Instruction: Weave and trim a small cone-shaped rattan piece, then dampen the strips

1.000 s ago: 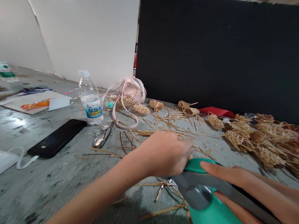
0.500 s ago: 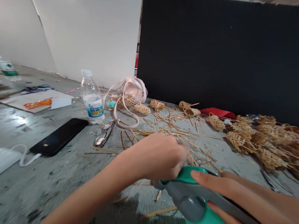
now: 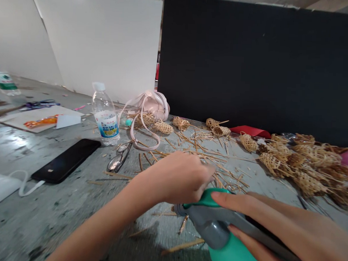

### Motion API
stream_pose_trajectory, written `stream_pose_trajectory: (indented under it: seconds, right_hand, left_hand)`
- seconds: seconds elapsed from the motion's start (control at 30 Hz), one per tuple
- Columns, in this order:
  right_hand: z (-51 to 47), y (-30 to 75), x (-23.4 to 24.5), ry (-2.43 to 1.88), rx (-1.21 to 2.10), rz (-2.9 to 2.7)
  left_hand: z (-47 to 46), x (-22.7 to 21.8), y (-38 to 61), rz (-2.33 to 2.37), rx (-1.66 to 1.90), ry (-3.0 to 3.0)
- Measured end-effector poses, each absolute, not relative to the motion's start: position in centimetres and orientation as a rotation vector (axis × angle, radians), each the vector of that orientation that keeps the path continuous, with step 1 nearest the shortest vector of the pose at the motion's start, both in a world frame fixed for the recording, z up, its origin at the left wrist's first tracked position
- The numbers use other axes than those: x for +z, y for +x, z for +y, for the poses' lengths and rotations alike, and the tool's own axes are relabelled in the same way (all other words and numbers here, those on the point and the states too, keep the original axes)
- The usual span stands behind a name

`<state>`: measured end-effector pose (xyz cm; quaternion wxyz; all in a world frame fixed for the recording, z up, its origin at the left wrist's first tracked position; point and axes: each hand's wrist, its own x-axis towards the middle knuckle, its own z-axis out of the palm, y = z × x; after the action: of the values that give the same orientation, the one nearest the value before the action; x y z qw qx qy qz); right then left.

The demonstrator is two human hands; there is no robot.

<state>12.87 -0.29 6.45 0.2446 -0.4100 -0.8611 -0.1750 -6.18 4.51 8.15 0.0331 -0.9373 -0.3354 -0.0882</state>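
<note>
My right hand [image 3: 290,231] is wrapped around a green and grey plastic tool [image 3: 215,232], bottle-like, with a grey round end pointing left. Its thumb and fingers lie along the grey upper part, and the green body runs off the bottom edge. Closed in a fist, my left hand [image 3: 182,177] is at the tool's green top piece. Its fingertips face away from me, so whatever they grip is hidden. Thin straw strips [image 3: 224,175] lie scattered just beyond both hands.
Several small woven straw pieces [image 3: 276,162] are heaped at right. Left of my hands are glasses [image 3: 119,157], a black phone [image 3: 67,160] on a white cable, a water bottle [image 3: 106,120] and a pink bag [image 3: 153,105]. White [image 3: 103,39] and black [image 3: 252,61] panels stand behind.
The whole view has shifted slightly. Both hands and the green and grey tool appear a little further left and higher; the grip looks the same.
</note>
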Motion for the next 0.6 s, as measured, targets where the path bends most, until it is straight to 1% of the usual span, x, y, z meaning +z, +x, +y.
stream_pose_trajectory:
  seconds: [0.2,0.3,0.37,0.4,0.43,0.47,0.53,0.6]
  right_hand:
    - [0.0,12.6,6.8,-1.041,-0.441,-2.437]
    - [0.1,13.4,6.7,-0.978,-0.407,-2.500]
    - [0.1,14.1,6.6,-0.963,-0.386,-2.514]
    - [0.0,14.4,6.4,-0.947,-0.383,-2.513]
    - [0.0,14.6,6.3,-0.928,-0.392,-2.507]
    - [-0.1,14.7,6.2,-0.914,-0.401,-2.504]
    - [-0.1,14.5,5.9,-0.933,-0.429,-2.472]
    - [-0.1,14.0,5.7,-1.017,-0.453,-2.417]
  left_hand:
    - [4.9,7.8,-6.3,-1.095,-0.256,-2.945]
    - [5.3,8.6,-7.9,-1.163,-0.394,-3.010]
    - [5.5,9.6,-10.7,-1.457,-0.625,-2.888]
    - [5.5,10.0,-12.6,-1.699,-0.695,-2.650]
    - [5.5,10.4,-14.9,-1.944,-0.714,-2.347]
    - [5.5,10.5,-17.3,-2.058,-0.721,-2.166]
    - [5.2,10.0,-22.3,-2.209,-0.709,-1.953]
    - [4.9,8.4,-26.7,-2.354,-0.628,-1.893]
